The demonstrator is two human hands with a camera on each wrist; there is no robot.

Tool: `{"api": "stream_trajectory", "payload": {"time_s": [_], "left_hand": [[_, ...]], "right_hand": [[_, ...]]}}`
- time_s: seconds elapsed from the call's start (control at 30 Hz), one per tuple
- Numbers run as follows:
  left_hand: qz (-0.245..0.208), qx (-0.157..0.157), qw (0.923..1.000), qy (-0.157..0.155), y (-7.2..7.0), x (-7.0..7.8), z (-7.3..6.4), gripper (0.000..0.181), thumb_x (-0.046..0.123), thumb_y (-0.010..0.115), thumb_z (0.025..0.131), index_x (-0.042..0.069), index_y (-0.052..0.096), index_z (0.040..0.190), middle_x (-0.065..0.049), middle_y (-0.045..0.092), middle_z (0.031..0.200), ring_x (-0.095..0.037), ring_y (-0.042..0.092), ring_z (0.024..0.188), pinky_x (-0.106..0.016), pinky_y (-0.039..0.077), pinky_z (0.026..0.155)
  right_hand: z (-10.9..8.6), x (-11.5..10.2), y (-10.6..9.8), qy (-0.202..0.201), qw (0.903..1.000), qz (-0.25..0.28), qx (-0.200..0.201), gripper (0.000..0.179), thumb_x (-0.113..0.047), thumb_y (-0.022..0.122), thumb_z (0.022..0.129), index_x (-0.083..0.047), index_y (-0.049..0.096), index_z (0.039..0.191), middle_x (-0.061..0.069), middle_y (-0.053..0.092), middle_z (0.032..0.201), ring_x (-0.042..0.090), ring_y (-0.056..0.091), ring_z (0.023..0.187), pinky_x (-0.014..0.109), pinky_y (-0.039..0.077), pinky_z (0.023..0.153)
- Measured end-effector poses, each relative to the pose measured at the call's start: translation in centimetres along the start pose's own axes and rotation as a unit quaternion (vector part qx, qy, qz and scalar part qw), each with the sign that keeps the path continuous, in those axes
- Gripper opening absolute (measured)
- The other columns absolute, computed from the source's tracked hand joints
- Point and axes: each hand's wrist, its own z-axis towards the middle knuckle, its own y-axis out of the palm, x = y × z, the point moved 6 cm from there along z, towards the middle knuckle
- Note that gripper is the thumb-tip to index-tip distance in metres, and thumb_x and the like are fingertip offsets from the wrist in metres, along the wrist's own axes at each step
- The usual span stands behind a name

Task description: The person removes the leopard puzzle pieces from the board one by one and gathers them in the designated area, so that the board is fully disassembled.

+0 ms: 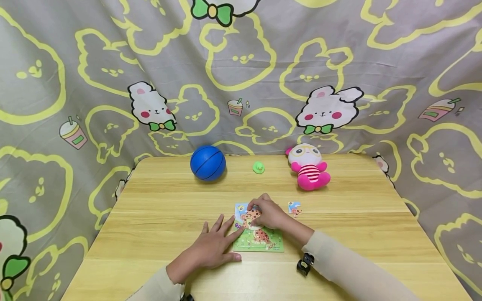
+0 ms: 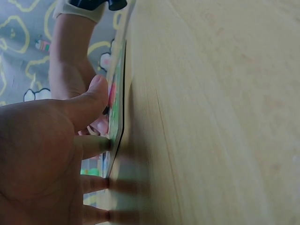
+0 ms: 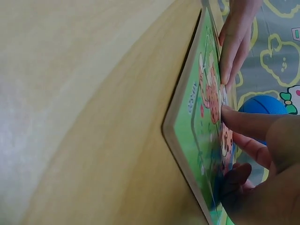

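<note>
A wooden jigsaw puzzle board [image 1: 276, 246] with a spotted leopard on green grass lies flat on the table. My right hand [image 1: 268, 214] is over its upper part, thumb and fingers bent around a leopard-face puzzle piece [image 3: 227, 143] at the board's surface. Whether that piece is fully seated cannot be told. My left hand [image 1: 212, 246] lies spread at the board's left side, fingertips touching the edge; the left wrist view shows its fingers [image 2: 96, 145] straight against it. Right of the board, a loose puzzle piece [image 1: 295, 209] with blue sky rests on the table.
Along the back of the wooden table [image 1: 150, 217] stand a blue ball [image 1: 208, 163], a small green rubber duck [image 1: 258, 167] and a pink-and-white plush panda [image 1: 309, 167]. A patterned grey curtain [image 1: 256, 75] hangs behind the table and at both sides.
</note>
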Motion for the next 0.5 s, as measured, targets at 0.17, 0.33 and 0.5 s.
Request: {"api": "stream_trajectory", "payload": {"time_s": [0.17, 0.33, 0.5], "left_hand": [[0.004, 0.001, 1.0000, -0.003, -0.1, 0.0, 0.1, 0.080, 0.072, 0.050, 0.095, 0.034, 0.031, 0.163, -0.011, 0.018, 0.172, -0.047, 0.013, 0.156, -0.080, 0.024, 0.109], [0.001, 0.006, 0.9999, -0.009, -0.2, 0.1, 0.2, 0.077, 0.071, 0.051, 0.096, 0.034, 0.035, 0.162, -0.011, 0.020, 0.172, -0.048, 0.016, 0.155, -0.081, 0.026, 0.108], [-0.004, 0.017, 0.9998, -0.012, -0.4, 0.3, 0.2, 0.074, 0.069, 0.053, 0.096, 0.034, 0.040, 0.160, -0.011, 0.025, 0.170, -0.049, 0.020, 0.154, -0.081, 0.029, 0.106]], "right_hand": [[0.0, 0.1, -0.3, -0.010, 0.9999, -0.003, 0.007, 0.038, -0.014, 0.091, 0.076, -0.022, 0.072, 0.108, 0.004, 0.053, 0.109, 0.020, 0.053, 0.094, 0.045, 0.048, 0.091], [0.4, 0.8, -0.6, -0.007, 0.9997, 0.024, 0.002, 0.045, -0.011, 0.088, 0.081, -0.014, 0.069, 0.121, 0.005, 0.061, 0.112, 0.020, 0.057, 0.099, 0.043, 0.050, 0.092], [0.8, 1.6, -1.0, 0.005, 0.9973, 0.073, -0.010, 0.035, -0.004, 0.081, 0.086, -0.008, 0.072, 0.119, 0.004, 0.065, 0.105, 0.018, 0.055, 0.081, 0.035, 0.048, 0.075]]}}
